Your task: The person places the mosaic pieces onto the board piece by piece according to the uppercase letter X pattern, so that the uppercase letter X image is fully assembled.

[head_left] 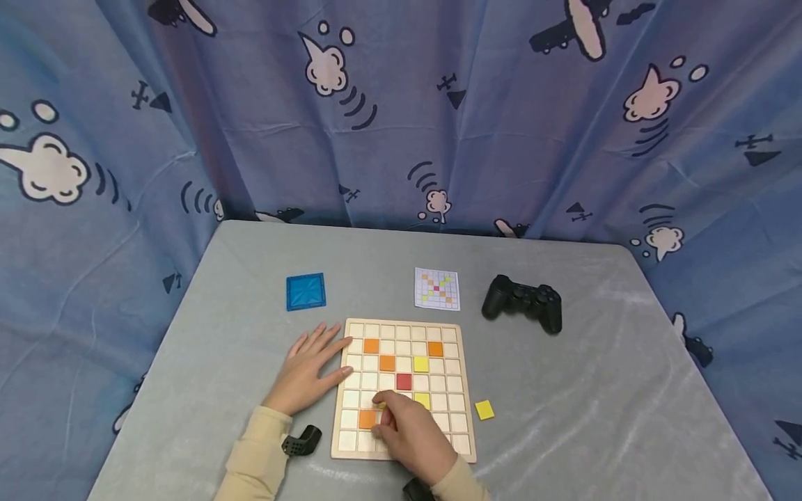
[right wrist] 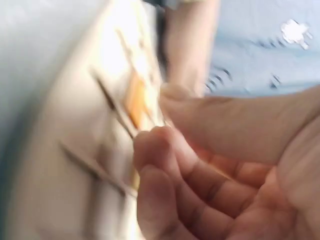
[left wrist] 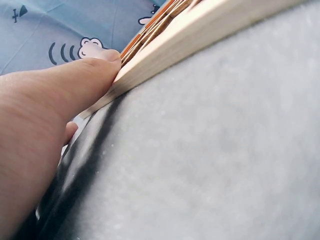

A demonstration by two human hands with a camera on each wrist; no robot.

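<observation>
The right hand [head_left: 410, 435] hovers low over the near part of the wooden grid board [head_left: 465, 390], fingers curled, the tips pinching what looks like a small yellow tile [head_left: 381, 404] at a cell just above an orange tile [head_left: 367, 419]; the wrist view is too blurred to confirm the pinch; the left hand [head_left: 309, 372] lies flat on the grey table [head_left: 219, 334], fingers straight, thumb and fingertips pressing the board's left edge; the tile sits right at the right hand's fingertips, nearly hidden by them; my guess is it could drop crooked or nudge the orange neighbour if let go off-centre; a spare yellow tile [head_left: 484, 410] lies just right of the board; farther off sit a pattern card [head_left: 436, 288], a blue square lid [head_left: 305, 291] and a black game controller [head_left: 523, 303]
</observation>
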